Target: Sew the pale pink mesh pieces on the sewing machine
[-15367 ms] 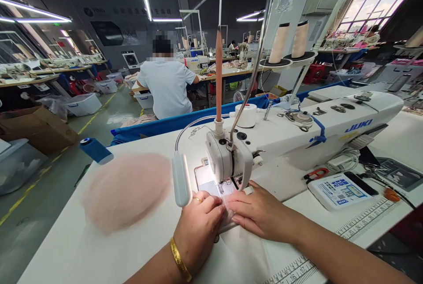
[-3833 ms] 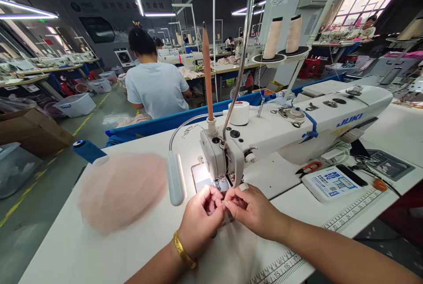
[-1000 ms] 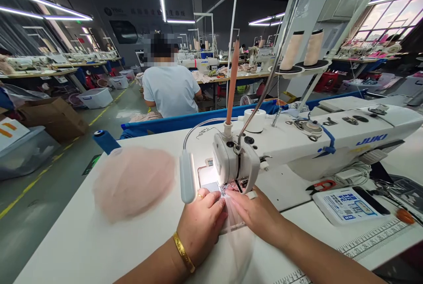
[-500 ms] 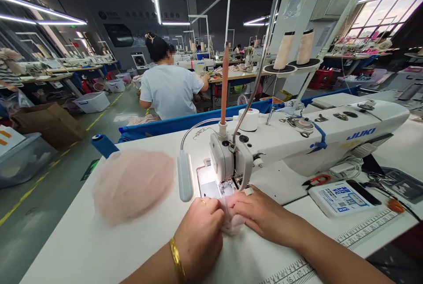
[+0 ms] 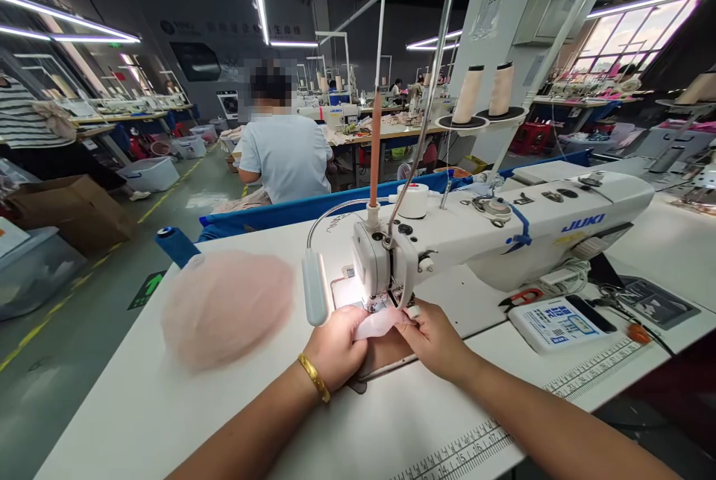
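Observation:
A white JUKI sewing machine (image 5: 503, 230) stands on a white table (image 5: 168, 420). Both my hands meet just in front of its needle head (image 5: 385, 275). My left hand (image 5: 334, 349), with a gold bracelet on the wrist, and my right hand (image 5: 433, 338) pinch a small piece of pale pink sheer fabric (image 5: 377, 323) between them, lifted slightly off the machine bed. A small lamp (image 5: 314, 286) on a flexible neck lights the needle area.
A stack of pink sheer pieces (image 5: 227, 308) lies on the table to the left. Red snips (image 5: 520, 299), a white control panel (image 5: 553, 323) and a phone sit to the right. A co-worker in a light shirt (image 5: 285, 156) sits beyond a blue rail (image 5: 313, 206). Thread cones (image 5: 481, 92) stand behind.
My hands have lifted the fabric piece from flat on the bed and now hold it bunched between the fingers, close under the needle head. The view has shifted a little.

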`<state>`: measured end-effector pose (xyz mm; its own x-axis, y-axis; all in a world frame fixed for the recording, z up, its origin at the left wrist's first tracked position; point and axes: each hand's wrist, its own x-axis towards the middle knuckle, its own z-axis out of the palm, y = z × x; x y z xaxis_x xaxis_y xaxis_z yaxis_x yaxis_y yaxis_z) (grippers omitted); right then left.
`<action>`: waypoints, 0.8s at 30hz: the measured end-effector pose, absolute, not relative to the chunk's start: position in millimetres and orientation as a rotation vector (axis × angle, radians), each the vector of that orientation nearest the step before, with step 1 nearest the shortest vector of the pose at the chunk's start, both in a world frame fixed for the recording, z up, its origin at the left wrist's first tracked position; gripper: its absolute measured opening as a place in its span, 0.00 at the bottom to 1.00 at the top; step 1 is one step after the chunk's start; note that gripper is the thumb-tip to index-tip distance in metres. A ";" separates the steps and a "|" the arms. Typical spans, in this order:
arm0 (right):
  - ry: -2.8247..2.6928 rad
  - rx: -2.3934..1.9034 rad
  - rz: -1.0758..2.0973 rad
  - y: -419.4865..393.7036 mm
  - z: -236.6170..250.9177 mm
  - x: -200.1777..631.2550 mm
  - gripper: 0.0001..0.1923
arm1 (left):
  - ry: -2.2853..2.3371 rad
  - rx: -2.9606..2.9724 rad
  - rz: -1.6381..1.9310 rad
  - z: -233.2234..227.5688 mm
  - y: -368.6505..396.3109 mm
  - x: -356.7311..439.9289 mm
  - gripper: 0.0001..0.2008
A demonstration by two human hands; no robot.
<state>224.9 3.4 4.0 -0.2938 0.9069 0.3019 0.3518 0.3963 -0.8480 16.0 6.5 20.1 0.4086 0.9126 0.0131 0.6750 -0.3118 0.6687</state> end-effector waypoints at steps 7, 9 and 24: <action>-1.827 -1.100 0.868 1.8 -1.3 224.6 0.15 | 1.300 2.021 0.501 19.9 13.5 11.2 0.09; -1.834 -1.094 0.855 2.2 -1.0 224.2 0.16 | 1.296 2.005 0.500 21.5 14.6 10.3 0.10; -2.603 -0.759 0.353 -8.1 18.0 248.0 0.10 | 1.036 2.821 0.812 6.6 -22.1 9.6 0.12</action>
<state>248.0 -8.1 18.0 -0.7702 0.5582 0.3086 0.4560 0.8201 -0.3456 9.6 -22.1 6.6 0.6424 0.6104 0.4635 0.5958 -0.7781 0.1990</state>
